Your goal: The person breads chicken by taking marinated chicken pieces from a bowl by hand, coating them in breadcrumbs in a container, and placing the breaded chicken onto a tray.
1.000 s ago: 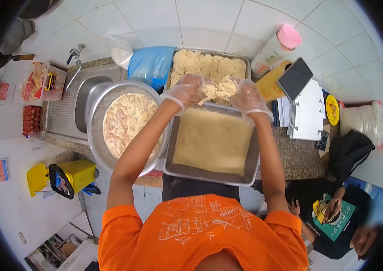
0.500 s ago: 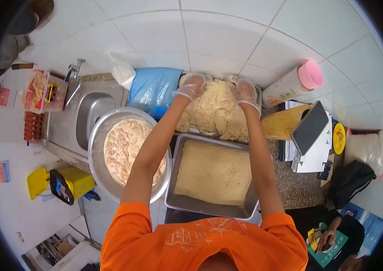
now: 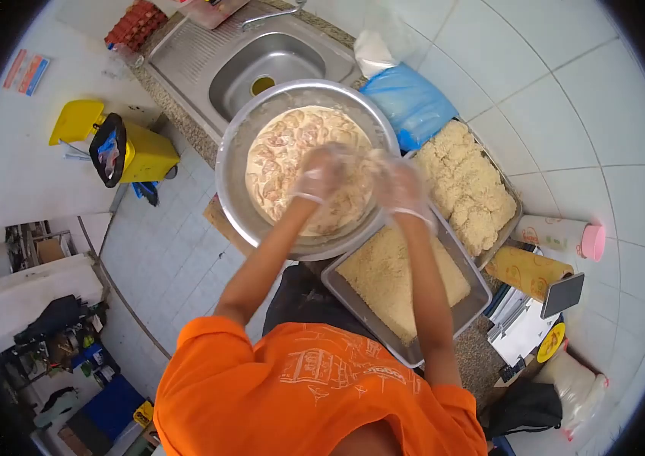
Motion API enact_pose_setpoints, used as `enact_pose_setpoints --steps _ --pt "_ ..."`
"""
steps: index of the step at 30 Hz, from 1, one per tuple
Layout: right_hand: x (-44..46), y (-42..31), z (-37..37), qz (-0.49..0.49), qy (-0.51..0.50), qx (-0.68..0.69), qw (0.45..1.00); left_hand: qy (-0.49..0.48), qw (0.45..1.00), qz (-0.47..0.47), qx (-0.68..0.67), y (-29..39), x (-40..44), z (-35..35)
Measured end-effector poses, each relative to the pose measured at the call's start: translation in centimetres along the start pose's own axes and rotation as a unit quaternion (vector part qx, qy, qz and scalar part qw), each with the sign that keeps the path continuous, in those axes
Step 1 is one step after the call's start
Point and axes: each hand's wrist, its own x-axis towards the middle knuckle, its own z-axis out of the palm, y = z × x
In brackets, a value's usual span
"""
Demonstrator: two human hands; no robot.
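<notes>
Both my hands wear clear plastic gloves and are smeared by motion. My left hand is over a large metal bowl that holds pieces of what looks like raw meat in a creamy batter. Near the bowl's right rim is my right hand, between the bowl and the trays. I cannot make out the fingers of either hand, or whether anything is in them. A grey metal tray with a layer of fine crumbs lies under my right forearm. Behind it, a second tray holds heaped, clumpy crumbs.
A steel sink adjoins the bowl at the back left. A blue plastic bag rests by the wall. On the right are a yellow roll, a phone-like device and papers. A yellow bin stands on the floor.
Both hands have come away from the heaped crumbs in the back tray and moved left to the bowl. My view has turned toward the bowl and sink.
</notes>
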Motion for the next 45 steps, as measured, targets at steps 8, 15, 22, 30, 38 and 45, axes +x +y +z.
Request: enact_pose_setpoints --steps 8,15,22,30,38,45 --pt "13.4 -3.1 14.3 -0.177 0.136 -0.231 0.947 -0.036 0.979 -0.032 0.197 -12.0 1.7 -0.3" --pt "14.2 -5.1 12.6 -0.107 0.15 -0.257 0.949 -0.025 0.989 -0.137 0.039 -14.4 1.8 -2.0" --pt "19.4 0.3 19.2 -0.106 0.198 -0.191 0.956 -0.036 0.983 -0.172 0.046 -14.3 2.3 -1.4" --pt "11.7 -7.7 5.1 0.035 0.105 -0.041 0.993 0.064 0.986 -0.129 -0.086 -6.0 2.4 -13.2" --pt "6.3 -4.8 0.9 -0.024 -0.036 -0.189 0.981 -0.102 0.985 -0.128 -0.046 -6.4 -0.8 -14.4" --pt "10.7 -1.6 14.8 -0.135 0.157 -0.285 0.936 -0.095 0.983 -0.154 0.043 -9.2 -3.3 -13.5"
